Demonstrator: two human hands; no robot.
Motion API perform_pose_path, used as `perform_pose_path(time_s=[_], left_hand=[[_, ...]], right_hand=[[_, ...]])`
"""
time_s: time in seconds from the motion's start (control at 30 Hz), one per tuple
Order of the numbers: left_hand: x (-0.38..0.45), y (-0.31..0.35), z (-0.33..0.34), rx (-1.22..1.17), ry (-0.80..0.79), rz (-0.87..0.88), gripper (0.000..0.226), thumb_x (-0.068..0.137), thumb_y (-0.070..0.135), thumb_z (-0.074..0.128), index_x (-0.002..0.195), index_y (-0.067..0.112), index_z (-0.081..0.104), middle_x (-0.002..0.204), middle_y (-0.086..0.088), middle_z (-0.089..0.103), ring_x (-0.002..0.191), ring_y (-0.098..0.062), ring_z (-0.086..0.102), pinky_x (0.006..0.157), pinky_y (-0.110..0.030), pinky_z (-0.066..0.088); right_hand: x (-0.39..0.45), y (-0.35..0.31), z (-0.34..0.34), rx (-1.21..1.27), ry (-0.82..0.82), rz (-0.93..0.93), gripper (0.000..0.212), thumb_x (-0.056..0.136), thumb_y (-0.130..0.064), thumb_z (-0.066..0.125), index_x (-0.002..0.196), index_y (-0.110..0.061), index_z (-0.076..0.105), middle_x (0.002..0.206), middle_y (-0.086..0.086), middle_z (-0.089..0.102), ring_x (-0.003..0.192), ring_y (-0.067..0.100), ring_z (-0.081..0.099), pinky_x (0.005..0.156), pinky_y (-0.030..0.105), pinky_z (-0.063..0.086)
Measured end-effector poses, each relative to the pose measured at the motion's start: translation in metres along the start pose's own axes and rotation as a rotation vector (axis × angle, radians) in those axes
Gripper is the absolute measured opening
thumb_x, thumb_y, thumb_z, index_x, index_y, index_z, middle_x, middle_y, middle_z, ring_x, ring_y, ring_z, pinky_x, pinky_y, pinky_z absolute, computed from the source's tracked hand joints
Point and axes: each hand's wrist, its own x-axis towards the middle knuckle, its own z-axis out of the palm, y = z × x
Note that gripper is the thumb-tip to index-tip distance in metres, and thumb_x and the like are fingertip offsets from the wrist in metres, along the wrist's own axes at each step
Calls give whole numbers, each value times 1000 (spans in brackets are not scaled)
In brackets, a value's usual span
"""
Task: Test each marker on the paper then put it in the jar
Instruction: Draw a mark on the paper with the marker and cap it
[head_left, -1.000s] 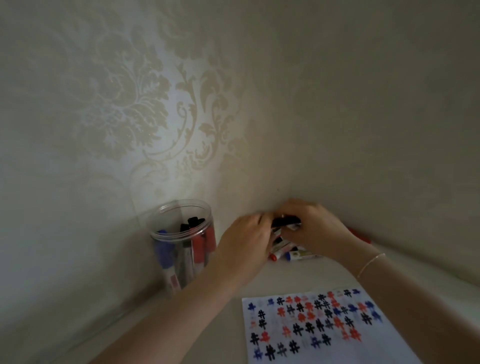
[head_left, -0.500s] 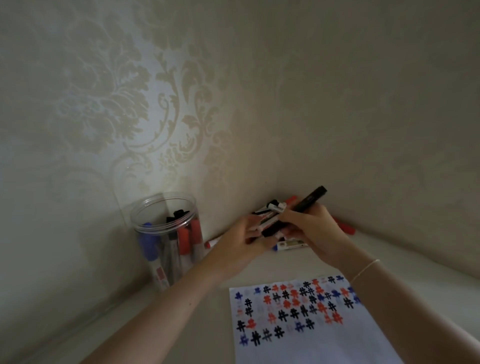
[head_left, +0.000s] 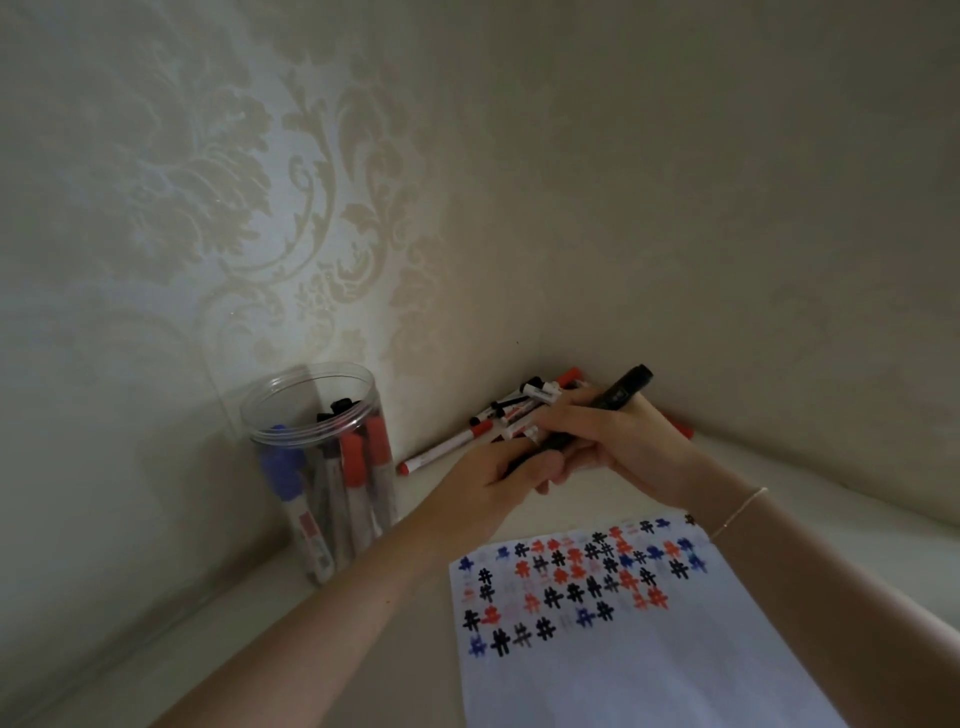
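My right hand (head_left: 618, 447) grips a black marker (head_left: 621, 392) held slantwise, its far end pointing up and to the right. My left hand (head_left: 511, 475) grips the marker's near end, fingers curled round it. Both hands meet above the desk in front of a pile of loose markers (head_left: 511, 413) in the corner. A clear plastic jar (head_left: 322, 467) at the left holds several blue, red and black markers upright. A white paper (head_left: 649, 665) with rows of black, red and blue hash marks lies at the lower right.
Two patterned walls meet in a corner (head_left: 530, 358) just behind the pile. One red-capped marker (head_left: 441, 451) lies apart between jar and pile. The pale desk surface (head_left: 260, 649) runs toward the lower left.
Both hands lifted a black marker out of the pile and drew it toward me. My left hand has shifted onto its near end. The camera tipped slightly.
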Motion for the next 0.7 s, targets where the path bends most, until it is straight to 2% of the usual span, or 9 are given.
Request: perform_pose_path(time_s=[0.1, 0.17, 0.23, 0.3, 0.33, 0.4, 0.5, 0.57, 0.7], left_hand=[[3, -12, 0, 111, 34, -35, 47, 88, 56, 43, 89, 11, 55, 60, 13, 41, 49, 1, 36, 51, -16, 31], [1, -25, 5, 207, 3, -86, 40, 89, 59, 45, 98, 20, 54, 64, 9, 42, 51, -1, 37, 51, -15, 31], [-1, -37, 15, 324, -66, -112, 29, 92, 53, 47, 107, 28, 52, 72, 11, 49, 55, 1, 43, 55, -13, 35], [-2, -44, 23, 440, -123, -108, 24, 98, 43, 43, 117, 29, 50, 99, 10, 54, 78, 0, 54, 71, -20, 45], [-3, -48, 25, 504, -133, -103, 26, 100, 38, 40, 123, 28, 49, 114, 10, 50, 93, -4, 55, 81, -23, 46], [-4, -59, 28, 618, -101, -62, 31, 101, 31, 39, 130, 24, 48, 129, 8, 43, 110, -10, 51, 92, -26, 43], [-4, -76, 29, 716, -9, 36, 39, 97, 40, 37, 127, 23, 55, 127, 7, 50, 113, -14, 49, 96, -33, 42], [-5, -83, 30, 727, 5, 55, 48, 93, 52, 36, 125, 23, 58, 124, 6, 53, 111, -15, 50, 95, -32, 41], [-7, -81, 32, 736, 32, 48, 57, 92, 59, 34, 131, 22, 54, 129, 7, 49, 119, -11, 42, 99, -29, 33]], right_hand=[[-9, 1, -15, 60, 267, -60, 17, 87, -9, 62, 79, 5, 65, 71, 20, 68, 53, 25, 65, 52, 29, 56], [-17, 6, -31, 107, 411, -45, 17, 89, -11, 60, 86, 5, 64, 76, 19, 68, 59, 26, 67, 55, 30, 58], [-29, 16, -44, 98, 457, 23, 17, 88, -11, 62, 91, 5, 64, 84, 22, 68, 68, 29, 66, 63, 32, 60], [-45, 29, -51, 47, 463, 96, 10, 83, -6, 67, 85, 3, 64, 79, 19, 67, 66, 25, 64, 62, 28, 59], [-53, 36, -53, 19, 472, 133, 8, 82, -4, 69, 81, 2, 63, 74, 17, 65, 61, 22, 63, 59, 25, 57], [-68, 48, -54, 21, 507, 202, 10, 84, -1, 66, 77, 1, 60, 66, 16, 62, 52, 22, 60, 51, 25, 53], [-83, 66, -54, -23, 590, 241, 20, 87, 1, 59, 67, -1, 52, 56, 16, 56, 43, 23, 53, 41, 26, 44], [-88, 76, -52, -108, 641, 236, 24, 85, 1, 58, 63, -3, 50, 51, 12, 52, 38, 18, 47, 39, 23, 38], [-86, 89, -49, -235, 727, 200, 24, 83, 0, 59, 62, 5, 48, 46, 11, 49, 34, 16, 45, 38, 23, 35]])
